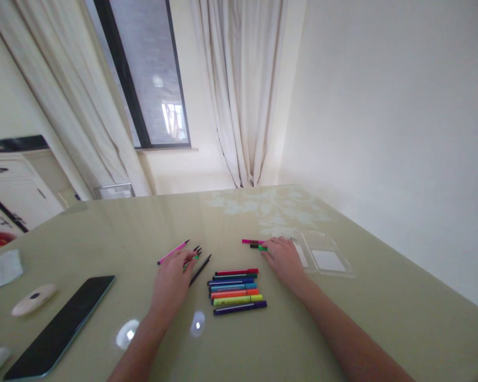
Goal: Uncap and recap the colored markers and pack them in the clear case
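My left hand (171,284) is closed on a green marker (190,261), with several dark pen tips showing beyond the fingers. Beside it lie a pink marker (172,253) and a black marker (200,270), both with bare tips. My right hand (283,260) rests on the table, its fingers bent over a small green cap (262,248); a black cap (254,245) and a pink cap (246,241) lie at the fingertips. Between my hands is a row of capped markers (235,287) in red, green, blue, orange, yellow and purple. My fingers partly hide what they hold.
Right of my right hand lies an open clear plastic case (344,262) with a white card (326,260). A dark tablet or phone (59,329) and a white oval object (34,300) are at the left. The wall borders the table's right edge.
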A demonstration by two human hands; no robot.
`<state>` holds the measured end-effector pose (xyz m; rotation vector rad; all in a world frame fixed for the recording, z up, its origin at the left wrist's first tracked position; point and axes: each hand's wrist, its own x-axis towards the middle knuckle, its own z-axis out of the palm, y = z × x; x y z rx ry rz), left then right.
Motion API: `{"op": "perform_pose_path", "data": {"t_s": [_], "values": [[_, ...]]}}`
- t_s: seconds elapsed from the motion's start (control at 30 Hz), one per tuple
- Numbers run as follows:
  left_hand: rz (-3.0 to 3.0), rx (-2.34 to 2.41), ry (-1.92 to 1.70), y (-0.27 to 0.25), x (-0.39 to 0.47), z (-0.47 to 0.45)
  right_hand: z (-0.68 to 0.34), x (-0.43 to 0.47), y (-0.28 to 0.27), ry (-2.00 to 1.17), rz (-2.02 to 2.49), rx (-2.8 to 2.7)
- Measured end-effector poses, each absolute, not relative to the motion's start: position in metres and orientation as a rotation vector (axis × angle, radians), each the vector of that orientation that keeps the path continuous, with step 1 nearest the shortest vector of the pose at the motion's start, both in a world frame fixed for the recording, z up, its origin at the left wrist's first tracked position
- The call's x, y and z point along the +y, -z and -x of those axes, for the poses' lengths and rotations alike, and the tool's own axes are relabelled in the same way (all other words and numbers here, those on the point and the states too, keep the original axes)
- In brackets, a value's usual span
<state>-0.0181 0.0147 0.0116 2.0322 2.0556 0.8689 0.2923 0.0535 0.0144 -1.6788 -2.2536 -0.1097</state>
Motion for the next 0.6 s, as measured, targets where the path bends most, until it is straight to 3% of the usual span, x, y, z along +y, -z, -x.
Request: {"op": "perform_pose_path", "data": {"t_s": [0.27, 0.6], "values": [[-2.013, 2.249, -0.474, -0.022, 0.014, 0.039, -0.29, 0.054, -0.011, -0.094, 1.599, -2.247], [-2.135, 2.149, -0.742, -0.013, 0.013, 0.03, -0.274, 0.042, -0.021, -0.514, 1.172, -2.037]]}}
